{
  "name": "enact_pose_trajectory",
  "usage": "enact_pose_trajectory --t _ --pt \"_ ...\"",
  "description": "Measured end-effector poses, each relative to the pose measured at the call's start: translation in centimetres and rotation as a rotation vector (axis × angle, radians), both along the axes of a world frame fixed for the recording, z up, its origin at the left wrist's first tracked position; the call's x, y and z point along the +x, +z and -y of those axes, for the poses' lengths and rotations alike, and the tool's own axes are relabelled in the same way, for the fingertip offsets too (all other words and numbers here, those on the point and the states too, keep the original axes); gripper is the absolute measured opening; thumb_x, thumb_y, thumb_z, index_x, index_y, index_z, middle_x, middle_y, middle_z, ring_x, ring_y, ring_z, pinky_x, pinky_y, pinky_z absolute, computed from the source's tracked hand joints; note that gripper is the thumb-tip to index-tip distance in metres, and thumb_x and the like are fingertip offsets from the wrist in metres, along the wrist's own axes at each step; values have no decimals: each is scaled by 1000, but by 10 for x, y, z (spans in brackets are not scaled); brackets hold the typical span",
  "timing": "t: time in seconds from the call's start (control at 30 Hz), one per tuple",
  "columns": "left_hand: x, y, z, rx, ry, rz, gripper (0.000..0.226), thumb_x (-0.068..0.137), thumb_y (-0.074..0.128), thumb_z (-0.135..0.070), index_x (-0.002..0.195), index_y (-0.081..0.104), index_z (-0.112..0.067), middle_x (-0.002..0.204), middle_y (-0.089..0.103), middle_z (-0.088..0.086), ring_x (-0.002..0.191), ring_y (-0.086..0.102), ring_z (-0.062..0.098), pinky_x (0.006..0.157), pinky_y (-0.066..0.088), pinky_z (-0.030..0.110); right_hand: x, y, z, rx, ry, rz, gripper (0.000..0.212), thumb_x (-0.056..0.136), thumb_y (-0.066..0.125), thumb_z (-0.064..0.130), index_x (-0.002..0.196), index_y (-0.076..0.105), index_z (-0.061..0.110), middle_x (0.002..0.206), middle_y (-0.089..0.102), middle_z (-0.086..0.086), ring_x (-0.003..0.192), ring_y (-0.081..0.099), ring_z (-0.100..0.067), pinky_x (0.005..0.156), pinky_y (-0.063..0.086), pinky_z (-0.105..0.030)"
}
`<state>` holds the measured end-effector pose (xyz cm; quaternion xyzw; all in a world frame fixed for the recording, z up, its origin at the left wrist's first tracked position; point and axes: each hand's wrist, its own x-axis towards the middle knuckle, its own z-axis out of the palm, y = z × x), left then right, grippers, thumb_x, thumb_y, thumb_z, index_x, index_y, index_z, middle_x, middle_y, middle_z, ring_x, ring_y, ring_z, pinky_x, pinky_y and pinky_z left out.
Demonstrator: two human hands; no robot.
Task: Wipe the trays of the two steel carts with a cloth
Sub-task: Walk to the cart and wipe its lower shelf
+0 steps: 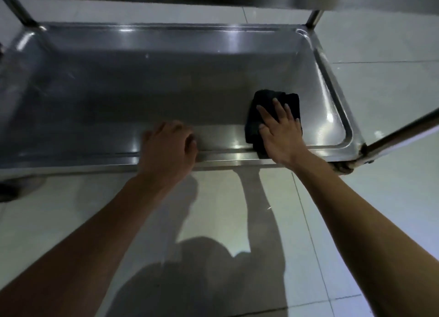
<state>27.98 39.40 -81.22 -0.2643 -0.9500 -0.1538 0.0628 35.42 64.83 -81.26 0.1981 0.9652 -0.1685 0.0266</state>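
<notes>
Our right hand (279, 128) lies flat with fingers spread, pressing the black cloth (270, 112) at the tray's (166, 79) four o'clock corner. Our left hand (169, 142), at nine o'clock of it, curls its fingers over the near rim.

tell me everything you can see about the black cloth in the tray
The black cloth is a dark, soft-looking fabric, bunched and folded into a rough pad rather than spread out. It lies inside the steel tray, near its right end and against the near wall, with its lower edge climbing onto the near rim. The right hand presses on it with straight, spread fingers, covering its near-right part. No pattern or label is visible.
</notes>
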Motion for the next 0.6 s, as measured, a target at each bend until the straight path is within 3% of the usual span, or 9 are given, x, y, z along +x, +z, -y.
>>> enact_pose_trajectory --t 0.17,0.37,0.6 --pt "-19 2 67 -68 101 6 16 88 62 -30 99 71 -22 106 66 6 101 59 34 82 48 46 -61 -4 80 0 129 -28 53 105 32 35 156 19 40 168 0 0 154 -4 -27 122 3 -52" --pt "-17 -9 107 -47 14 -37 29 87 52 -36 102 74 -25 108 65 0 101 60 31 78 51 44 -115 -8 165 -12 290 -28 55 102 33 38 155 20 43 167 -1 4 154 -3 -24 122 2 -51" --pt "-9 -10 98 -54 75 -13 20 89 62 -28 103 72 -21 108 64 0 105 57 29 82 44 44 -111 -7 171 -67 365 -31 53 104 30 37 156 20 42 167 -2 6 153 -6 -21 123 1 -48"
